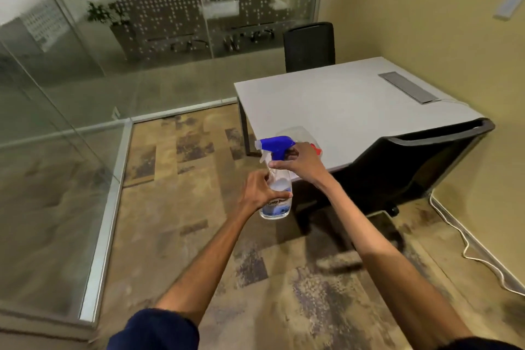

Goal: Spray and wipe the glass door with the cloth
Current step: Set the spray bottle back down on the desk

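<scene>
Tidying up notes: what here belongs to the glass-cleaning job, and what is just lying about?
Job: spray bottle, held by left hand and right hand; glass.
Lying about: table, near chair, far chair, cable.
No cloth shows.

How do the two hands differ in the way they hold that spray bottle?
The left hand grips the clear body of the spray bottle; the right hand holds its neck under the blue spray head. The left hand sits lower, the right hand higher. Both are bare and hold the same bottle.
</scene>
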Demonstrator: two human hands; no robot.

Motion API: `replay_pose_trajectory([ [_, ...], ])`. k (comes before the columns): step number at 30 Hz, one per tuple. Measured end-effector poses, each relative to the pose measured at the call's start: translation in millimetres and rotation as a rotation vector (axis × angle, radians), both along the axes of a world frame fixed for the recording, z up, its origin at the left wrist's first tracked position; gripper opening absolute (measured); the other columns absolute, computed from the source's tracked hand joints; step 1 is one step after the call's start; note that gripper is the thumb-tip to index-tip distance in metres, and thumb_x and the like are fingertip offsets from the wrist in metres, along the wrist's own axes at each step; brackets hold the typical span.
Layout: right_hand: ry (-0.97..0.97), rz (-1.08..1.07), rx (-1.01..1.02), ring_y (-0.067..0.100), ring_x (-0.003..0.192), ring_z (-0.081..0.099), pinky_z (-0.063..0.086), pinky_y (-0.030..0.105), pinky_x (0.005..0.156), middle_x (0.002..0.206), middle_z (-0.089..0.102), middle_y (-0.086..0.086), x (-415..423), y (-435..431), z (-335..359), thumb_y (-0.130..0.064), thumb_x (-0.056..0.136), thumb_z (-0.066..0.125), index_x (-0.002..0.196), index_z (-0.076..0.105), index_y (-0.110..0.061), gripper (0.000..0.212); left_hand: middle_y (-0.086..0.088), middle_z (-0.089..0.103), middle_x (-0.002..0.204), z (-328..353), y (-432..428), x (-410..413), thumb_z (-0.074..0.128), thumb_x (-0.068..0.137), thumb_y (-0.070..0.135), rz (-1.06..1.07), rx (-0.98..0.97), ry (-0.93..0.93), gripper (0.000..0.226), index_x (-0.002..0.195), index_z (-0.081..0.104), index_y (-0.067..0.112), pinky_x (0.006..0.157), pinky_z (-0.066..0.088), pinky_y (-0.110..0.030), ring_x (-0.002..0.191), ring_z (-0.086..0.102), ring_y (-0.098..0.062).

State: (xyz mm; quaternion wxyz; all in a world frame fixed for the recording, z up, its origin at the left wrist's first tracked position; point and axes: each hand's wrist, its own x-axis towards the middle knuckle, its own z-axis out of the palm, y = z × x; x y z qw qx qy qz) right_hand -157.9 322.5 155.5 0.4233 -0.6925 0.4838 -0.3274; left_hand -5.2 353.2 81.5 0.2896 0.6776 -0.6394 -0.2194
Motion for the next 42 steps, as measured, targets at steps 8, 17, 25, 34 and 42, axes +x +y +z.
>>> replay_pose_trajectory([
  [8,-0.01,-0.236,-0.085,0.006,0.058,0.06,0.047,0.024,0.061,0.061,0.062,-0.009,-53,-62,-12,-0.029,0.07,0.09,0.065,0.063,-0.022,0.028,0.0,0.063,0.085,-8,-72,-51,0.086,0.059,0.057,-0.107,0.062,0.079,0.058,0.091,0.06,0.016,0.058,0.043,-0.023,0.072,0.057,-0.017],
  [17,0.048,-0.27,-0.146,0.024,0.083,0.073,0.057,0.035,0.082,0.087,0.076,0.013,-89,-183,-8,-0.028,0.073,0.088,0.093,0.076,-0.001,0.036,0.006,0.065,0.103,-6,-201,-77,0.084,0.071,0.044,-0.253,0.117,0.176,0.047,0.106,0.062,0.022,0.071,0.051,-0.018,0.086,0.062,-0.013],
  [25,0.089,-0.246,-0.166,0.02,0.082,0.068,0.05,0.019,0.076,0.088,0.073,0.011,-106,-293,6,-0.025,0.077,0.085,0.099,0.074,0.001,0.036,-0.003,0.064,0.107,7,-314,-95,0.086,0.071,0.019,-0.324,0.118,0.225,0.047,0.111,0.065,0.009,0.075,0.051,-0.022,0.092,0.061,-0.021],
  [34,0.05,-0.248,-0.126,0.021,0.087,0.067,0.049,0.016,0.079,0.095,0.073,0.016,-130,-356,0,-0.012,0.077,0.084,0.105,0.072,0.003,0.034,-0.005,0.069,0.113,-12,-384,-120,0.086,0.072,0.027,-0.258,0.084,0.26,0.05,0.114,0.066,0.01,0.089,0.056,-0.037,0.098,0.066,-0.023],
  [42,0.028,-0.233,-0.065,0.03,0.088,0.071,0.052,0.015,0.072,0.091,0.074,0.02,-147,-406,-15,-0.011,0.074,0.086,0.093,0.072,0.001,0.027,-0.002,0.072,0.099,-29,-422,-134,0.09,0.066,0.03,-0.143,0.104,0.338,0.045,0.102,0.071,0.01,0.085,0.056,-0.034,0.091,0.067,-0.02],
])
